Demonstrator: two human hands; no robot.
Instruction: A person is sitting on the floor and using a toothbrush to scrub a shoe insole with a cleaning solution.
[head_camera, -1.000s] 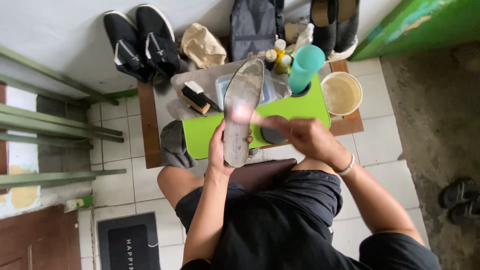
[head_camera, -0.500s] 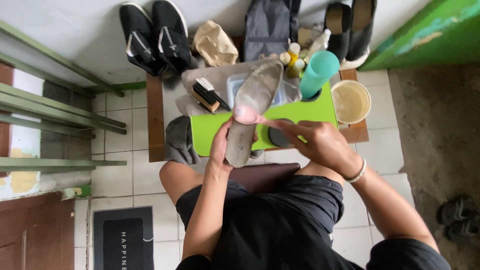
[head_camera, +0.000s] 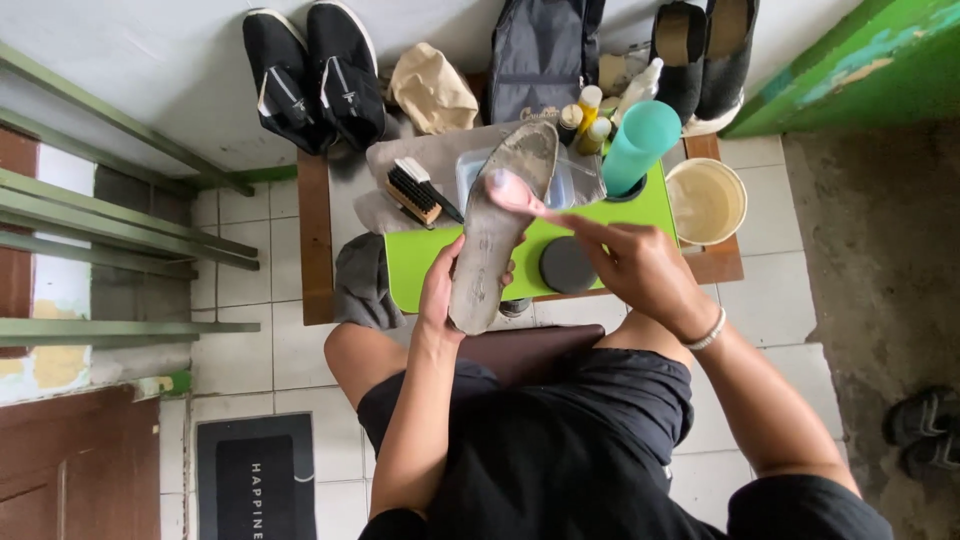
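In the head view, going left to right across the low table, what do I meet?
Grey cloth hanging off the edge → scrub brush → worn insole held by the left hand → teal cup → cream bowl.

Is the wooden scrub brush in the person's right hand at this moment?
No, the wooden scrub brush lies on the table behind the insole, while the right hand holds a small pink-tipped tool against the insole held by the left hand.
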